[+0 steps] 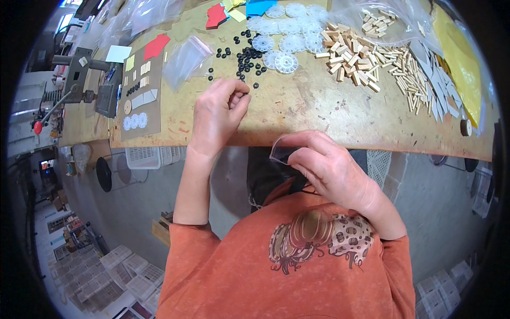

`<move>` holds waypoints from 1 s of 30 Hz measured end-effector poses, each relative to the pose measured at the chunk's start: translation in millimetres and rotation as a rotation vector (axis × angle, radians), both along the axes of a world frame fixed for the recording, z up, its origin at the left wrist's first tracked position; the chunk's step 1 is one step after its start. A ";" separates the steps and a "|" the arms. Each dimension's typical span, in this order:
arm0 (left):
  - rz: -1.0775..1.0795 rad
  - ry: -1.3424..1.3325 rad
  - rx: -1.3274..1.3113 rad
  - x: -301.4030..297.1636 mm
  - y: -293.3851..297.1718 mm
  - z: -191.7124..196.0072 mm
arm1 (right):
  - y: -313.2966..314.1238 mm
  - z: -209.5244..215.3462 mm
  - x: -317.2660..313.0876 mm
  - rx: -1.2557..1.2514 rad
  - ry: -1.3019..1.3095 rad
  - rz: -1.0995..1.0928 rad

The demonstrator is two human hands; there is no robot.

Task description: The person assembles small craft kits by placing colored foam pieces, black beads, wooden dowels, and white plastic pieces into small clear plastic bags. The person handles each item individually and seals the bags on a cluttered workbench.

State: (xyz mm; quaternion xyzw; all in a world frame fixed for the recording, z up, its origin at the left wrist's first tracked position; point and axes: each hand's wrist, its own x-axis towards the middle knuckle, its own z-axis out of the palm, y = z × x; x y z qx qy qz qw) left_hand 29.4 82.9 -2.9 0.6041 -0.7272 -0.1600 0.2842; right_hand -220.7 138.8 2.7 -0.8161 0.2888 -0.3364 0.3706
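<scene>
My left hand point(219, 114) is over the table, just in front of a scatter of small black rings point(246, 59). Its thumb and fingers are pinched together, and whatever lies between the tips is hidden. Lower down, by the table's front edge, my right hand point(332, 170) grips a small clear plastic bag point(275, 151); the bag's rim sticks out left of the fingers. More clear zip bags point(186, 64) lie flat beyond my left hand. Behind the rings are clear toothed plastic discs point(287, 63).
Wooden blocks point(350, 56), short dowels point(410, 80), grey strips point(429, 77) and a yellow plastic sheet point(462, 58) cover the right side. A brown board point(151, 121) with sample parts lies left, beside a metal press point(79, 74) with a red-knobbed lever. Red cards point(215, 17) sit at the back.
</scene>
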 end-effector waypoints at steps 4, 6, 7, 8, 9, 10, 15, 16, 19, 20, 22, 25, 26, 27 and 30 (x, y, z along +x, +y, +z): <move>-0.025 0.056 -0.040 -6.0 -9.4 -2.1 | 0.1 0.1 0.3 -0.015 0.011 0.008; -0.070 -0.014 -0.112 -6.2 -13.6 -6.3 | 0.3 0.5 0.1 -0.029 0.019 0.006; -0.080 -0.051 -0.119 -6.5 -13.6 -6.0 | 0.4 1.4 -0.5 -0.014 0.021 0.003; -0.090 -0.088 -0.127 -5.8 -12.7 -4.5 | 0.7 2.6 -0.7 0.000 0.023 0.001; -0.100 -0.128 -0.131 -5.7 -10.5 -3.3 | 1.7 2.7 -1.6 0.018 0.022 -0.001; -0.091 -0.113 -0.117 -5.5 -7.2 -2.4 | 1.7 2.2 -2.1 0.012 0.014 -0.004; -0.060 -0.030 -0.029 -1.3 6.7 0.3 | -0.1 -1.1 -0.9 -0.006 -0.001 -0.014; -0.097 0.062 -0.001 -3.5 11.2 5.2 | 0.1 -1.6 0.0 -0.005 -0.001 -0.009; -0.228 0.293 0.091 -15.2 37.0 29.8 | 1.6 -0.9 1.7 -0.022 0.013 0.006; -0.289 0.339 0.124 -19.1 46.4 37.0 | 2.3 1.2 1.8 -0.039 0.025 0.011; -0.359 0.335 0.081 -26.8 59.6 41.6 | 0.8 5.5 4.7 -0.073 0.049 0.039; -0.413 0.213 -0.002 -30.0 64.2 42.5 | 4.0 7.5 5.7 -0.072 0.087 0.049; -0.431 0.209 -0.011 -28.7 61.9 43.2 | 4.8 7.0 5.7 -0.062 0.094 0.031; -0.447 0.207 -0.024 -27.4 60.0 44.0 | 5.2 7.2 5.1 -0.055 0.103 0.013; -0.192 0.295 0.023 -8.3 37.9 27.5 | 4.0 5.9 2.5 -0.043 0.087 0.030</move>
